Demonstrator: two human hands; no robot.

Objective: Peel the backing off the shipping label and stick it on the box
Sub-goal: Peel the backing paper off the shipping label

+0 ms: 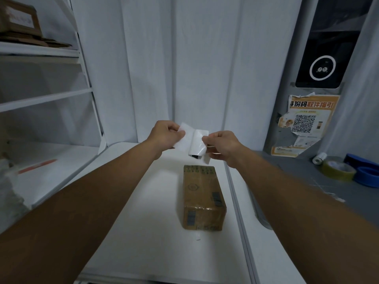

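A brown cardboard box (202, 196), wrapped in clear tape, lies lengthwise on the white table (143, 201). Above its far end I hold the white shipping label (196, 143) in the air with both hands. My left hand (165, 135) pinches a white sheet (183, 138) at the left. My right hand (222, 146) pinches the curled sheet on the right, whose lower edge shows dark print. The two sheets are partly pulled apart. I cannot tell which one is the backing.
White shelves (43, 97) stand at the left, with a cardboard box (19, 19) on top and a red pen (38, 166) lower down. Tape rolls (338, 169) lie on the grey counter at the right, below a poster with a QR code (304, 123). A small paper scrap (198, 239) lies before the box.
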